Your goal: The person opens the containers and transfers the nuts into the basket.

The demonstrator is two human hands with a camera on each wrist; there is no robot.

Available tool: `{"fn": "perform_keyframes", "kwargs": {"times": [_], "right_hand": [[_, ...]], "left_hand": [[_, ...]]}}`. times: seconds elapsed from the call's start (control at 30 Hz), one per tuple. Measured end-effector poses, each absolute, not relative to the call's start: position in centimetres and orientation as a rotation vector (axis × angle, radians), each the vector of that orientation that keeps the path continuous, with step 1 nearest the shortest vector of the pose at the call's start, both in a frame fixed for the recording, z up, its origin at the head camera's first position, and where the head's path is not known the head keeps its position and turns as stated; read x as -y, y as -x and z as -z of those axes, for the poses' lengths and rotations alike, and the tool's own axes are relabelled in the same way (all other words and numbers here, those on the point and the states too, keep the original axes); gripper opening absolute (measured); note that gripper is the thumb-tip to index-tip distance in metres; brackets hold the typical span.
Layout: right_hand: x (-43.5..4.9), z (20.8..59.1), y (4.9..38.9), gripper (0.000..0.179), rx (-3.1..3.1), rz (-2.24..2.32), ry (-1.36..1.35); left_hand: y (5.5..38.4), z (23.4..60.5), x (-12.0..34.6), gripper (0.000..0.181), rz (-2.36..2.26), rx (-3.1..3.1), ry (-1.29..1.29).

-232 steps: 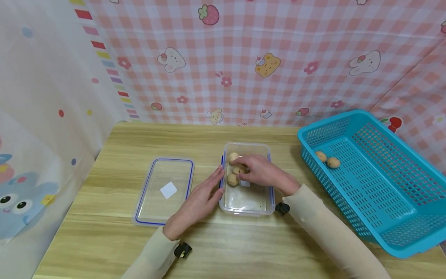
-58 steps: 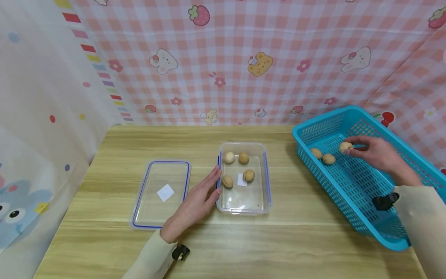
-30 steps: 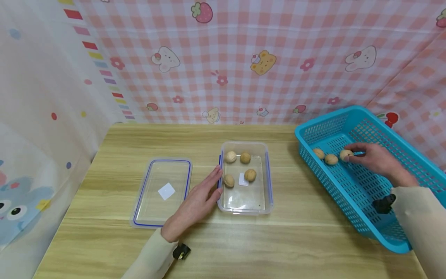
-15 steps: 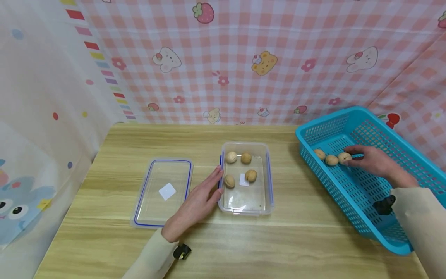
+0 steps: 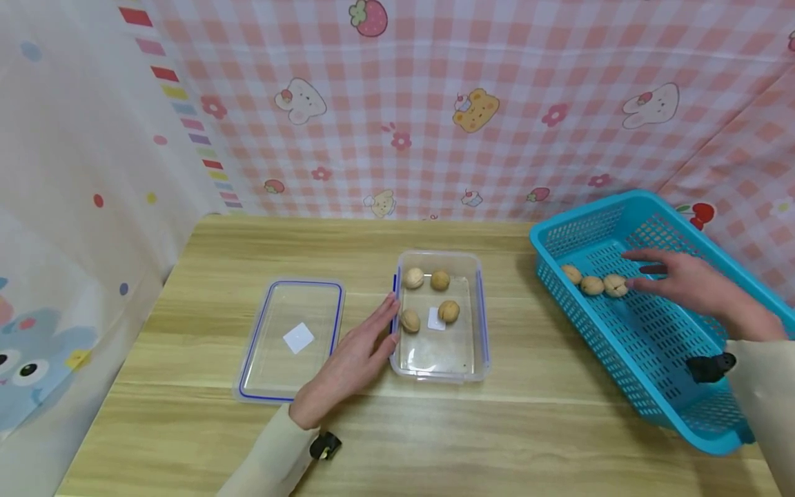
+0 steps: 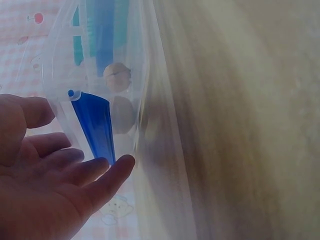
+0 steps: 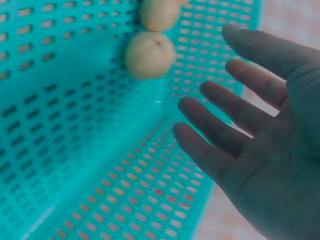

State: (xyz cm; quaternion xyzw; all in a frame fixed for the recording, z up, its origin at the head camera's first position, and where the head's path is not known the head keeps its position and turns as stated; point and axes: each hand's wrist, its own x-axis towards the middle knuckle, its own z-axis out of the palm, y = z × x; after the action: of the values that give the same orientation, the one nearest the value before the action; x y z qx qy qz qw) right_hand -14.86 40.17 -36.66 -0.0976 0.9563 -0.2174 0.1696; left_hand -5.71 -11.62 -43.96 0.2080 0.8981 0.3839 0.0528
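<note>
My right hand (image 5: 689, 286) hovers over the blue plastic basket (image 5: 611, 348), fingers spread and holding nothing. Just left of its fingertips lies a walnut (image 5: 615, 286), in a row with two more walnuts (image 5: 592, 286) on the basket floor. In the right wrist view the palm (image 7: 270, 145) faces the walnut (image 7: 150, 55), with a gap between. My left hand (image 5: 354, 362) rests its straight fingertips against the left side of a clear plastic container (image 5: 441, 376). Several walnuts (image 5: 448, 311) sit inside that container. A blue side clip (image 6: 95, 125) shows by the left fingers in the left wrist view.
A clear lid (image 5: 290, 386) with a blue seal lies flat on the wooden table (image 5: 435, 442), left of the container and behind the left forearm. A pink checked cloth (image 5: 422, 103) hangs along the table's back edge.
Earlier my right hand was in the container, then lowered a walnut into the basket beside the other two. Now it has let go and drawn back right. My left hand stays put.
</note>
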Motion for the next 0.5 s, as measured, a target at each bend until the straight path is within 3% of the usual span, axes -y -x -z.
{"fn": "perform_keyframes", "kwargs": {"times": [0.27, 0.5], "right_hand": [[-39.9, 34.5, 13.5, 0.054, -2.864, 0.759, 0.321], [-38.4, 32.8, 11.7, 0.059, -2.945, 0.722, 0.288]], "left_hand": [[5.8, 43.9, 11.7, 0.056, -1.175, -2.725, -0.645], [5.8, 43.8, 11.6, 0.056, -1.173, -2.721, -0.635]]}}
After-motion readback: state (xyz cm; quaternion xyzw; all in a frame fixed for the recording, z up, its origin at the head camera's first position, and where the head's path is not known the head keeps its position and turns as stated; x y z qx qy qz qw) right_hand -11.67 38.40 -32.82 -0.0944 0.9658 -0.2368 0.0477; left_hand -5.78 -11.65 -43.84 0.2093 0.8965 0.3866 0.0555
